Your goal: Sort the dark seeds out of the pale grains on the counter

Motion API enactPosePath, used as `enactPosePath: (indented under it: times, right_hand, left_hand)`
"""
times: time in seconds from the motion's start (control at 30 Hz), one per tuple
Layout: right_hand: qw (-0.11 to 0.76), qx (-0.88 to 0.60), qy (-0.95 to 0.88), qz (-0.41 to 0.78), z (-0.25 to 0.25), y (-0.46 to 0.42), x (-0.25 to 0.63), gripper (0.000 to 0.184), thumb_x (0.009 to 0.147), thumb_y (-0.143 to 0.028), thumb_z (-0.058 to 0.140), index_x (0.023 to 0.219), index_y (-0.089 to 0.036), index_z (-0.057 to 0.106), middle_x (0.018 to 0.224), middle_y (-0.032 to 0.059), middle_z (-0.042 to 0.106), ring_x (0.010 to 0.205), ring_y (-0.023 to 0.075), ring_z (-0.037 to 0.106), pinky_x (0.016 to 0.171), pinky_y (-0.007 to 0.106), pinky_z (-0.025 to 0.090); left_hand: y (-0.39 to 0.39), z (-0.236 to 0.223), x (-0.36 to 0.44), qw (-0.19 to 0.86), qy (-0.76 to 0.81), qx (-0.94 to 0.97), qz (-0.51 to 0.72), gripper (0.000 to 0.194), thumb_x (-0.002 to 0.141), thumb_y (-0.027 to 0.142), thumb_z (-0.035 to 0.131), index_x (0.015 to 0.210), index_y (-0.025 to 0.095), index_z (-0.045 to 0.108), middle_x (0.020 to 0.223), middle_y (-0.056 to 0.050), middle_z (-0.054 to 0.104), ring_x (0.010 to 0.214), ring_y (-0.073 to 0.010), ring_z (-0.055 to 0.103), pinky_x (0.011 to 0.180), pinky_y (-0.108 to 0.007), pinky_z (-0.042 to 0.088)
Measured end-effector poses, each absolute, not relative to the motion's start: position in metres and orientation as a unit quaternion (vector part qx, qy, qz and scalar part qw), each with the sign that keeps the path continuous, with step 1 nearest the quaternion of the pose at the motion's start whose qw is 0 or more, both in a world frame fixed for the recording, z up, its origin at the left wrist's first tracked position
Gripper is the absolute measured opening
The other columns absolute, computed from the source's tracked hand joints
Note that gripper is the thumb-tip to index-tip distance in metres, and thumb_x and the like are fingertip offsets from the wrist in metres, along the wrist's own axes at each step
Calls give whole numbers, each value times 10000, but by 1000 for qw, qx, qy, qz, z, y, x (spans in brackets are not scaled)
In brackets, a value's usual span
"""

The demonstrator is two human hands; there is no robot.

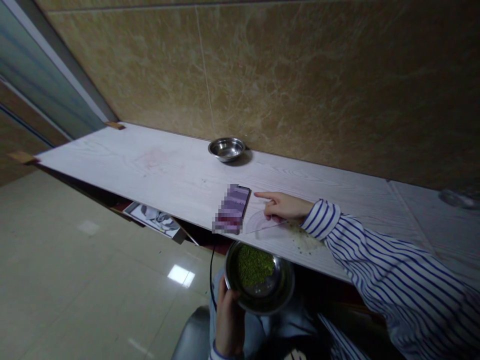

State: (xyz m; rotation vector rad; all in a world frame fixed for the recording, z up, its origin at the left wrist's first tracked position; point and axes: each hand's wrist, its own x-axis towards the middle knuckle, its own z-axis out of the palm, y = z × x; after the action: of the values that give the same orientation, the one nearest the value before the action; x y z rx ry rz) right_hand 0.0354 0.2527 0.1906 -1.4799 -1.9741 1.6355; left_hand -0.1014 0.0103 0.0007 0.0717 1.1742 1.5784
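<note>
My left hand grips the left rim of a stainless steel bowl, held over my lap below the table's front edge. Small green beans, like mung beans, lie inside it. Over the table, my right hand stretches out its index finger toward a phone, its tip just right of the phone and apart from it. The other fingers curl down by a clear plastic protractor; I cannot tell whether they touch it. Greenish crumbs are scattered under my right wrist.
A second steel bowl stands at the back of the white table, near the tiled wall. A clear object sits at far right. Under the table is an open box. A dark cable hangs beside the bean bowl.
</note>
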Motion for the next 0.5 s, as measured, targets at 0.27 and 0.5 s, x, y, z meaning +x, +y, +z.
enactPosePath:
  times: [0.27, 0.5]
  right_hand:
    - [251, -517, -668, 472, 192, 227, 135, 619, 912, -262, 802, 1510, -102, 785, 720, 11, 791, 611, 173, 718, 577, 278, 552]
    - [382, -592, -582, 406, 171, 165, 202, 665, 744, -659, 1010, 1166, -161, 882, 781, 72, 831, 690, 245, 793, 698, 388, 670]
  left_hand:
    - [8, 6, -90, 576, 504, 29, 643, 586, 687, 408, 873, 1252, 264, 818, 1280, -132, 829, 1270, -449, 749, 1004, -533, 648]
    - [7, 22, -76, 591, 501, 34, 631, 572, 644, 427, 935, 1183, 258, 845, 1213, -130, 834, 1339, -474, 728, 1079, -572, 624]
